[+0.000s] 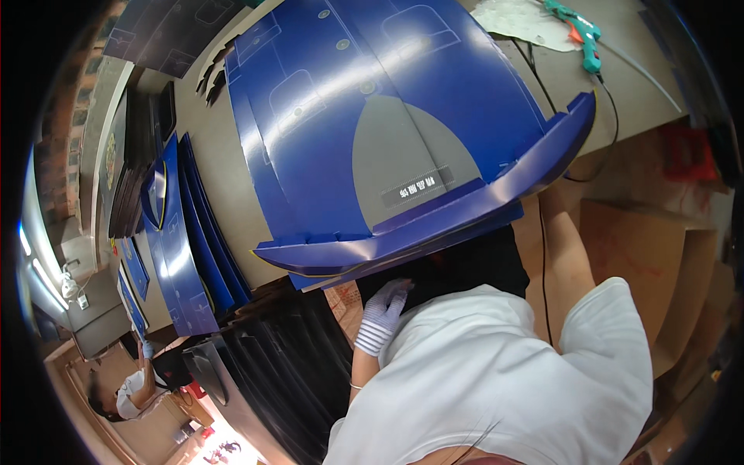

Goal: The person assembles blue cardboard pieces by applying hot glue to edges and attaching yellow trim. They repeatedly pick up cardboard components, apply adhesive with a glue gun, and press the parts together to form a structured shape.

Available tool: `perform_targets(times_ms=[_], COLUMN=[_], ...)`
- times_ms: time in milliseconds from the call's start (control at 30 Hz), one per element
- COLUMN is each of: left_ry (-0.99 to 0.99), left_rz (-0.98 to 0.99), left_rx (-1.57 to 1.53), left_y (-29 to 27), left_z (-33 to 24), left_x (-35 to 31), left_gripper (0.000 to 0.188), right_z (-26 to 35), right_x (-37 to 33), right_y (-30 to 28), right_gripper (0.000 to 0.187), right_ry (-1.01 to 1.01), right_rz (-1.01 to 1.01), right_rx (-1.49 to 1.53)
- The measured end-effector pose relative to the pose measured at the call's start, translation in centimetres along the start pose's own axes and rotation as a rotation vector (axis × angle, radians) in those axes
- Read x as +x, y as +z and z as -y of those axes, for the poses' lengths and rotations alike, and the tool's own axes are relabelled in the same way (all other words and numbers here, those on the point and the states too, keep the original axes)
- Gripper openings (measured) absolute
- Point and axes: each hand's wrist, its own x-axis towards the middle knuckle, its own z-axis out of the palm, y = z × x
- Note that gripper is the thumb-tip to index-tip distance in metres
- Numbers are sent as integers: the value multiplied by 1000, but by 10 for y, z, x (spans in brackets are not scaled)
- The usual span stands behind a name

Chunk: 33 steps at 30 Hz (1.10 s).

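Observation:
A large blue cardboard panel (310, 155) with a grey arched patch (380, 155) and a small dark label lies on the table before me. Along its near edge runs a curved blue strip (372, 248), raised at both ends. My right hand (553, 198) is at the underside of the strip's right part; its fingers are hidden there. Close to my waist, my left hand (384, 306), in a pale glove with a striped cuff, lies against my black clothing (465, 267), apart from the panel. Its visible fingers are stretched out and hold nothing.
A green glue gun (590, 46) with its cord lies beside a whitish sheet (527, 23) at the far right. Blue panels (174, 256) are stacked left; black sheets (271, 372) stand below. A cardboard box (635, 263) is at right. Another person (139, 387) works at far left.

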Motion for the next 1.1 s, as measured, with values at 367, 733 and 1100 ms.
perform_targets(times_ms=[367, 733, 1100], left_ry=[-109, 401, 963], left_rz=[-106, 115, -415], left_rx=[116, 21, 645], left_y=[17, -29, -77], left_z=[14, -60, -187], left_x=[0, -26, 8], left_gripper=[34, 31, 40], right_z=[-31, -61, 144], right_x=[36, 52, -20], right_y=[32, 3, -217], right_gripper=[29, 33, 32], right_ry=[-26, -57, -574], right_rz=[286, 482, 1135], right_rx=[-182, -246, -220])
